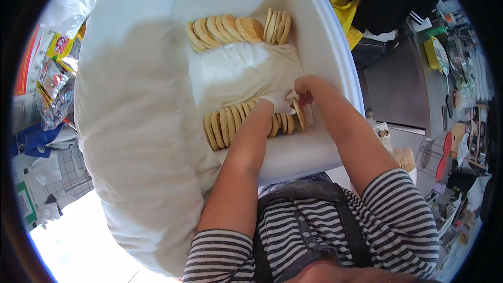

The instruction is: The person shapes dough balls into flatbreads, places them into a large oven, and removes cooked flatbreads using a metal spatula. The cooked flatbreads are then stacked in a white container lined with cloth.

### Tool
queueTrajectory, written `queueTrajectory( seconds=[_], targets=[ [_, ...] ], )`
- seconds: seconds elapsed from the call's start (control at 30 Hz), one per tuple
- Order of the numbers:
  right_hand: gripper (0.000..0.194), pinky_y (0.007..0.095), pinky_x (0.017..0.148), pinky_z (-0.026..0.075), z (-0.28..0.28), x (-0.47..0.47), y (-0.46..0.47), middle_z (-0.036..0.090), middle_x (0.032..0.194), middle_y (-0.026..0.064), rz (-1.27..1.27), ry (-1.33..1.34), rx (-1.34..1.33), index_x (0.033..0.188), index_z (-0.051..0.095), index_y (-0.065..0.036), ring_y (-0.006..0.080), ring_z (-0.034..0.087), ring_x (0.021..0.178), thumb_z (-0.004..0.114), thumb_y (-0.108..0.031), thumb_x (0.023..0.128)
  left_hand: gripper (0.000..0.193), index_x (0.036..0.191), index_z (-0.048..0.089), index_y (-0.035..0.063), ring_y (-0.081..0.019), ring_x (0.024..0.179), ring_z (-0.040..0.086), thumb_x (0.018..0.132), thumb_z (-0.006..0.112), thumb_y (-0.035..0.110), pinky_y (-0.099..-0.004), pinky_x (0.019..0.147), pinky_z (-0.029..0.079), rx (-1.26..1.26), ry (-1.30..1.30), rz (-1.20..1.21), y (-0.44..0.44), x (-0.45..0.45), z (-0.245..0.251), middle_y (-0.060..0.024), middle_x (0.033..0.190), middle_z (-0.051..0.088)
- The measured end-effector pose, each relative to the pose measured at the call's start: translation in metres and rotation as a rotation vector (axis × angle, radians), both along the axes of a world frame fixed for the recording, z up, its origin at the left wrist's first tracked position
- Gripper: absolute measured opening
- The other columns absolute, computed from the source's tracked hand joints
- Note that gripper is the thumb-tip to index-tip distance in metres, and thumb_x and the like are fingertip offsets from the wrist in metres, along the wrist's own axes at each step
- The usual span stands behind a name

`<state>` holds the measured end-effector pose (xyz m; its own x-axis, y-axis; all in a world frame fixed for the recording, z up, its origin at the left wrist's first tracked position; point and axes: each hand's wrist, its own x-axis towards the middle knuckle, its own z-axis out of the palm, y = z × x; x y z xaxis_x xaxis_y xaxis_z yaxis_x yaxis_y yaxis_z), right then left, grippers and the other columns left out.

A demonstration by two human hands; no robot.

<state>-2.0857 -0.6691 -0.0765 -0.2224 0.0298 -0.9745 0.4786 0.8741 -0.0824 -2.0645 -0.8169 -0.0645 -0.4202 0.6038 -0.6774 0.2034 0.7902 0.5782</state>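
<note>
Round flatbreads (226,127) stand on edge in a row along the near side of a white plastic tub (334,47). My left hand (279,101), in a thin white glove, lies over the right part of this row and covers several breads. Close by, at the row's right end, one flatbread (300,114) stands a little apart from the others. My right hand (304,91) appears bare, with its fingers bent down at the top of that bread. Both sets of fingertips are partly hidden, so their grip cannot be made out. White cloth (235,70) lines the tub.
Another row of flatbreads (224,29) leans along the tub's far side. A thick white padded cover (133,133) is folded over the left side. Beyond the right rim are a yellow bag (346,8), a metal counter (397,82) and a container of wooden sticks (404,159).
</note>
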Motion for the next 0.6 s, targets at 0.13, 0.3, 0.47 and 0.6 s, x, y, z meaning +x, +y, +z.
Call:
queueTrajectory(
  seconds=[0.13,0.3,0.47,0.6],
  targets=[
    [0.033,0.0409,0.068,0.056,0.001,0.018,0.002,0.067,0.093,0.0188,-0.07,-0.007,-0.037,0.103,0.062,0.003,0.0279,0.067,0.075,0.045,-0.024,0.091,0.083,0.139,0.036,0.0081,-0.0305,0.112,0.053,0.068,0.071,0.036,-0.0347,0.095,0.042,0.071,-0.03,-0.114,-0.005,-0.005,0.005,-0.0181,0.122,0.056],
    [0.035,0.0377,0.073,0.056,-0.036,0.022,0.009,0.066,0.097,0.018,-0.406,-0.094,-0.118,0.105,0.061,0.001,0.0268,0.067,0.078,0.052,-0.028,0.087,0.089,0.139,0.031,0.003,-0.03,0.117,0.049,0.068,0.072,0.038,-0.032,0.099,0.038,0.179,-0.104,0.037,-0.015,-0.006,-0.015,-0.0191,0.128,0.051],
    [0.029,0.037,0.073,0.057,-0.069,0.026,0.015,0.064,0.105,0.0157,-0.576,-0.041,-0.264,0.105,0.062,-0.002,0.0242,0.066,0.086,0.053,-0.023,0.086,0.077,0.136,0.038,0.0052,-0.0266,0.114,0.052,0.072,0.07,0.033,-0.0292,0.097,0.038,0.212,-0.295,0.383,-0.006,-0.002,-0.024,-0.0152,0.122,0.056],
    [0.022,0.036,0.072,0.057,-0.093,0.033,0.022,0.065,0.105,0.0136,-0.741,0.03,-0.293,0.104,0.063,-0.005,0.024,0.066,0.089,0.052,-0.013,0.086,0.046,0.118,0.057,0.0088,-0.022,0.1,0.057,0.078,0.067,0.027,-0.0292,0.091,0.041,0.126,-0.11,0.158,-0.006,0.0,-0.012,-0.0093,0.109,0.062]
  ],
)
